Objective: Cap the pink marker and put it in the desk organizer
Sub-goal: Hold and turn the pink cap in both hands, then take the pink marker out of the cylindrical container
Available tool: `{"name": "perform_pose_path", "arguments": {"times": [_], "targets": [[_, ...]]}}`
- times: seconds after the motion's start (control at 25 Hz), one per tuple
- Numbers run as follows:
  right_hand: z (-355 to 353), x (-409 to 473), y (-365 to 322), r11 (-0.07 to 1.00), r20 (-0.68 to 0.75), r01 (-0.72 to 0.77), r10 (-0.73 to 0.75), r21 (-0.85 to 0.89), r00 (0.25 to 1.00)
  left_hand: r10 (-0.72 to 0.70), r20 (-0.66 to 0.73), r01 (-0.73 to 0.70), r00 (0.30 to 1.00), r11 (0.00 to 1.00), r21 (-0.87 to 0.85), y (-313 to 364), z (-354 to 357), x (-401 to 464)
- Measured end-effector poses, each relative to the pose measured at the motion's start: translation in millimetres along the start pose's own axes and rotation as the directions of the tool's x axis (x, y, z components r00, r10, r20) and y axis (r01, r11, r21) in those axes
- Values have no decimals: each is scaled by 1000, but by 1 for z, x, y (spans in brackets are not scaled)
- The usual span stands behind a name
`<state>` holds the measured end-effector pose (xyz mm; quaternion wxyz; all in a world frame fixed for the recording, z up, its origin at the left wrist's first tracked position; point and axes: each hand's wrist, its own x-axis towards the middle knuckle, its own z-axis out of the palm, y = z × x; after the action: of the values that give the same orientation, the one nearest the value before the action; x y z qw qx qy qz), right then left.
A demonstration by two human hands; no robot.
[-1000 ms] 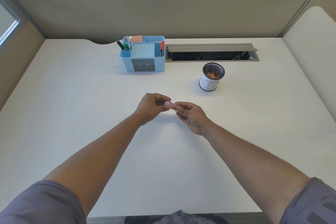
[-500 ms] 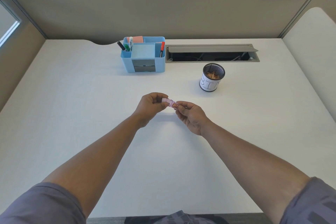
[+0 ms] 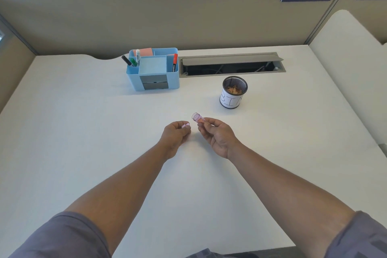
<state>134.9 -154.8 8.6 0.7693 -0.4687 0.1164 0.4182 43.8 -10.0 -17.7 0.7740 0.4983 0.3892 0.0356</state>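
Observation:
My left hand (image 3: 174, 135) is closed around the pink marker (image 3: 186, 125); only a short pink end shows above the fingers. My right hand (image 3: 217, 135) pinches the translucent pink cap (image 3: 197, 117) with its open mouth pointing up and left. A small gap separates cap and marker. Both hands hover over the middle of the white desk. The light blue desk organizer (image 3: 133, 79) stands at the back, left of centre. It holds black, green and white markers at the left, a red marker at the right, and note pads.
A black mesh cup (image 3: 233, 98) with a white label and small brown bits inside stands right of the organizer, close behind my right hand. An open cable hatch (image 3: 230, 65) lies along the desk's back edge. Beige partition walls enclose the back and sides.
The hands were together on one pink piece; now they have drawn apart, the right hand carrying the cap up and right, the left keeping the marker.

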Motion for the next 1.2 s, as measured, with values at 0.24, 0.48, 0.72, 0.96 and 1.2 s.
{"name": "perform_pose_path", "arguments": {"times": [0.24,0.48,0.72,0.96,1.2], "targets": [[-6,11,-50,961,-98,264,-256,77,962,167,-57,-144,984,946,291,3,37,23],[-14,28,-93,836,-322,471,-545,-284,774,186,-37,-160,982,919,359,9,69,44],[-17,44,-110,651,-361,345,-700,-676,616,186,-55,-158,981,929,334,15,89,63],[-18,52,-119,491,-240,326,-779,-808,580,140,-48,-118,989,942,313,22,86,76],[-16,58,-123,326,-94,298,-801,-897,591,118,-28,-104,993,950,294,23,81,82]]}}
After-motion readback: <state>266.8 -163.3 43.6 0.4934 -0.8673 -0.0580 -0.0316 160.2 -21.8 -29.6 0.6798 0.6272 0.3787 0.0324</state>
